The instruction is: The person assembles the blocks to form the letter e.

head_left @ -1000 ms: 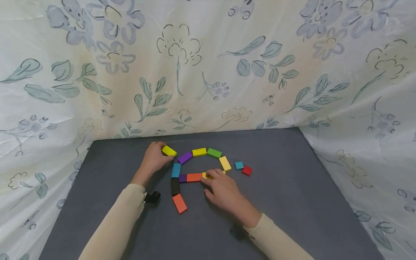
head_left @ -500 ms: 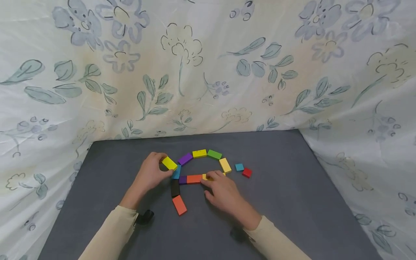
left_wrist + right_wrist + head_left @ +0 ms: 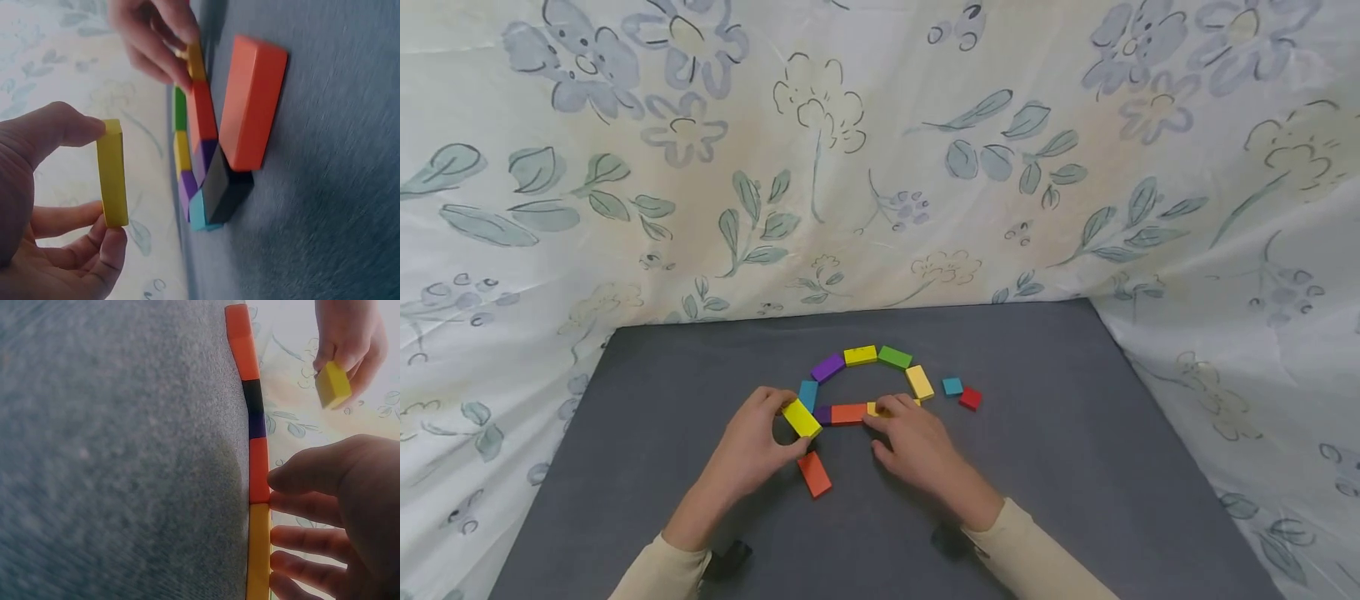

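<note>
My left hand [image 3: 748, 454] pinches a bright yellow block [image 3: 802, 418] between thumb and fingers, raised over the left side of the block outline. In the head view it hides most of the black block [image 3: 224, 190], which stands between the blue block [image 3: 807, 394] and the coral block [image 3: 815, 475]. My right hand [image 3: 921, 442] rests at the middle row. Its fairly straight fingers touch a yellow-orange block [image 3: 259, 550], and the thumb is at the edge of an orange block [image 3: 848, 414]. A small dark purple block [image 3: 823, 415] forms the row's left end.
Purple [image 3: 828, 367], yellow [image 3: 861, 356], green [image 3: 895, 357] and pale yellow [image 3: 919, 382] blocks curve round the top. To the right lie a small teal block [image 3: 952, 386] and a red one [image 3: 970, 399]. A floral cloth [image 3: 880, 167] hangs behind the dark table [image 3: 1112, 467].
My left hand has carried the yellow block toward me, from beyond the blue block, past it, to over the black block. My right hand has stayed at the middle row.
</note>
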The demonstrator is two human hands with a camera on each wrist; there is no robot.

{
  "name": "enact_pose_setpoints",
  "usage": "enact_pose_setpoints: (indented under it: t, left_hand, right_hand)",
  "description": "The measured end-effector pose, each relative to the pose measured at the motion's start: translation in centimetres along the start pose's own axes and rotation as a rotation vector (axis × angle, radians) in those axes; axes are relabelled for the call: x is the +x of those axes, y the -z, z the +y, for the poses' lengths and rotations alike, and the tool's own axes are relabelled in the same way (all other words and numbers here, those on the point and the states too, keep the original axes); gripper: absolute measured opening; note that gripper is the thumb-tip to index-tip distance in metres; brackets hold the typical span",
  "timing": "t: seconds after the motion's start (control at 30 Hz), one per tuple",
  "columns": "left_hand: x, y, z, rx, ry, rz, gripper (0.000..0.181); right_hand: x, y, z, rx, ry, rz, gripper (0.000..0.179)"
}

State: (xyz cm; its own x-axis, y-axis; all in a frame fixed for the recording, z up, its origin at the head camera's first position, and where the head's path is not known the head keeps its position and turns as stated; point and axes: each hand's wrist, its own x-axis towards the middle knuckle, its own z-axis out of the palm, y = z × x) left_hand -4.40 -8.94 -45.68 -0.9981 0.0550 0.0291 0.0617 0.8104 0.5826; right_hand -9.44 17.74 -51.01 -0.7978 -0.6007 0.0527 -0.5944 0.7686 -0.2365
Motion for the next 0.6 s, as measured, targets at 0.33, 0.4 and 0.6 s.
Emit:
enact_pose_setpoints:
  t: [0.33, 0.4, 0.6]
  left_hand:
    - [-3.0, -0.5, 1.6, -0.031, -0.009, 0.028, 0.065]
    - [-3.4, -0.8, 1.8, -0.037, -0.016, 0.043, 0.065]
    - [-4.8, -2.1, 1.9, -0.077, -0.004, 0.075, 0.065]
  right_hand:
    - [0.2, -0.1, -0.1, 0.001, -0.008, 0.001, 0.050]
    - [0.3, 0.0, -0.1, -0.002, -0.008, 0.004, 0.050]
    - [0.4, -0.1, -0.1, -0.002, -0.008, 0.000, 0.050]
